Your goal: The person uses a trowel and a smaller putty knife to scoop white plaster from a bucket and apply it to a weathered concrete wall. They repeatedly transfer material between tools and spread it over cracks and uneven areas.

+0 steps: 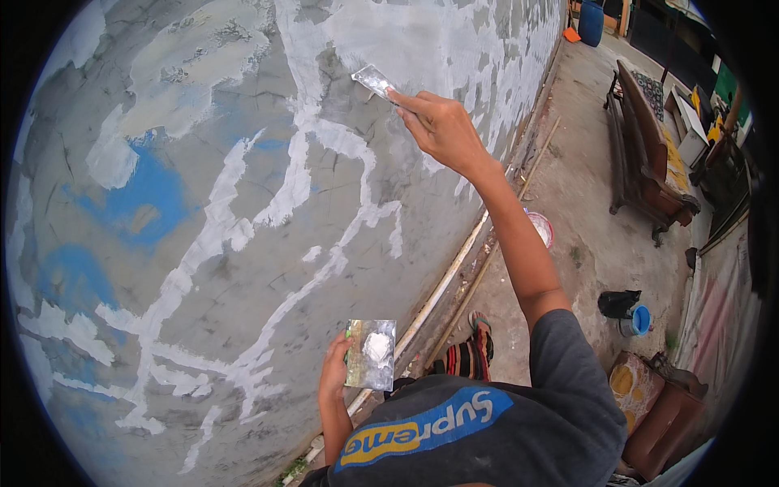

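While the right hand (445, 134) grasps it by its lower end, a flat, pale, paste-smeared scraper blade (373, 80) points up-left from the fingers along its long axis, tip at the wall; contact cannot be told. Left hand (333, 369): lower, farther off, fingers clasping the left edge of a rectangular grey plate (359, 373). White paste mound (376, 347): toward the plate's upper-right corner. Surface: grey plastered wall (268, 183), white-streaked, blue-patched. Yard: concrete ground (580, 211), brown wooden bench (647, 154), blue plastic drum (591, 23).

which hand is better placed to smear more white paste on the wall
Likely the right hand: it holds the scraper up at the wall, while the left hand is busy holding the plate of white paste.
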